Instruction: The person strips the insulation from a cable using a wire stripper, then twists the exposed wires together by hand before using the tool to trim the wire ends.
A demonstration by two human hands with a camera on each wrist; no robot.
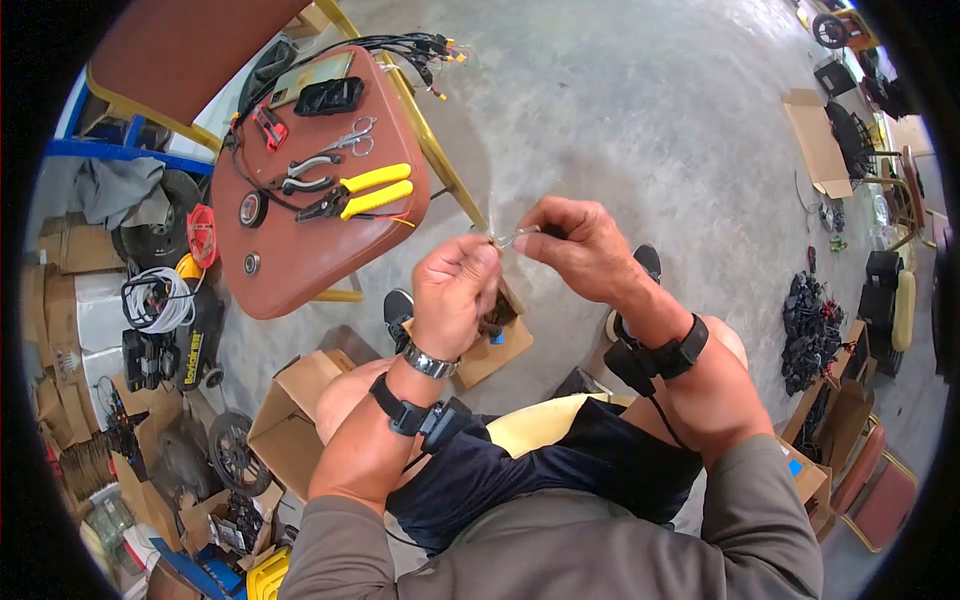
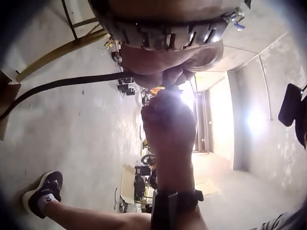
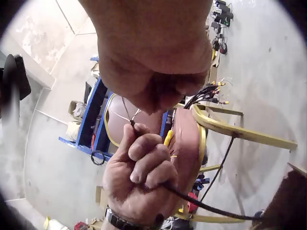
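Note:
My left hand (image 1: pixel 455 290) grips a black cable (image 3: pixel 206 203) near its end, its fingers curled round it. Thin pale wires (image 3: pixel 136 115) fan out from the cable end, just above the left thumb and forefinger. Opposite, my right hand (image 1: pixel 580 245) pinches at these wires with thumb and forefinger. The cable's far part trails away below the left hand, as the left wrist view also shows. Left of the hands, on a brown chair seat (image 1: pixel 330 245), lie yellow-handled pliers (image 1: pixel 378 190), grey-handled pliers (image 1: pixel 312 172), scissors (image 1: pixel 352 137) and a roll of black tape (image 1: pixel 253 208).
A bundle of black cables (image 1: pixel 400 45) hangs over the chair's far edge. Between the feet stands an open cardboard box (image 1: pixel 495 355). Boxes, wheels and a coil of white cable (image 1: pixel 160 300) crowd the left side. A black heap (image 1: pixel 808 335) lies on the floor at right.

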